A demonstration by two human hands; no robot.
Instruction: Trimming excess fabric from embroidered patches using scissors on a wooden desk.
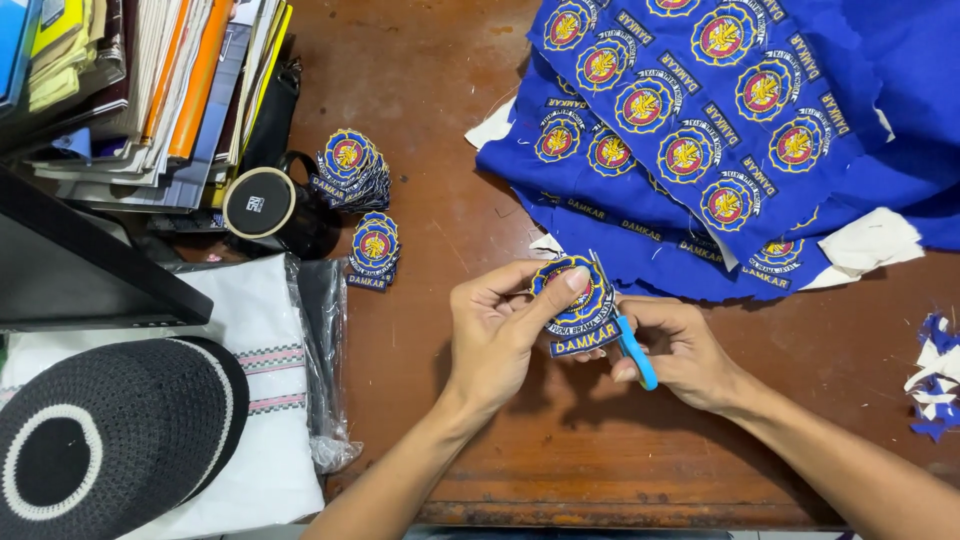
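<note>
I see the round embroidered patch (572, 292) held up over the near middle of the wooden table (430, 150), pinched in my left hand (497, 335), thumb on its upper face and fingers curled behind. A short rectangular tab hangs off its near edge, so its long axis runs roughly far-to-near, tilted slightly to the right.

My right hand (682, 352) sits just to the right of the patch, closed around the blue handle of the small snips (628, 345). The blades point up and away, along the patch's right rim, touching or almost touching it; I cannot tell whether the blades are parted. The two hands are close together, with the patch between them, and the left one carries it.

Beyond, far right, lies the blue cloth sheet (880, 120) with rows of uncut patches. Cut patches are stacked (352, 170) far left beside a dark mug (270, 208). Blue and white trimmings (935, 385) lie at the right edge.
</note>
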